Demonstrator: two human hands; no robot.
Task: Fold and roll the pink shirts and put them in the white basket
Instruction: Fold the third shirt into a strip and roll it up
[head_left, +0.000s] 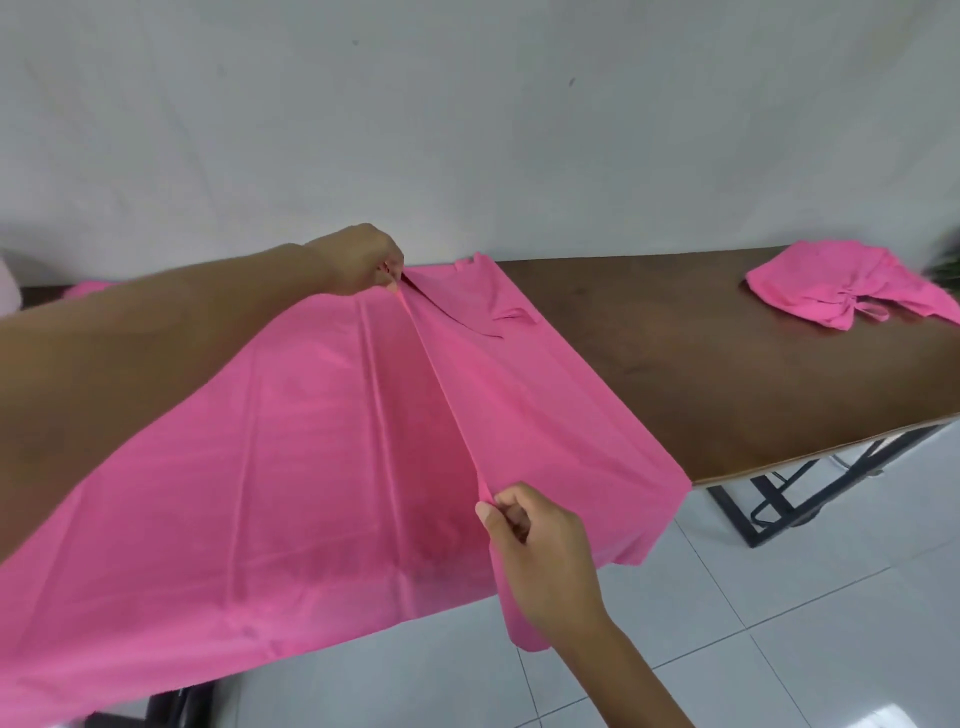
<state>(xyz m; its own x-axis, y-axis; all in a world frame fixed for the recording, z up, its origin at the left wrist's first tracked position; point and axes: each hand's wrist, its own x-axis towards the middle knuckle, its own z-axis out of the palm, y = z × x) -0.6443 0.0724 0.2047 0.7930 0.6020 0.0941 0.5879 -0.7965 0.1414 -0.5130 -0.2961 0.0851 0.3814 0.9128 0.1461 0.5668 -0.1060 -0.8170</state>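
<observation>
My left hand (363, 260) and right hand (511, 517) each pinch one end of a raised crease in the smooth pink cotton shirt (311, 441) spread on the dark wooden surface (649, 353); uneven pull risks a skewed fold, or the overhanging hem below my right hand dragging it floorward.

Two pink shirts show clearly: one shirt (322, 441) spread wide, one crumpled shirt (852, 291) at the far right. A small pink scrap (91, 287) at the far left cannot be identified. Two hands: left hand (358, 262), right hand (540, 551). One counter (675, 364).
</observation>
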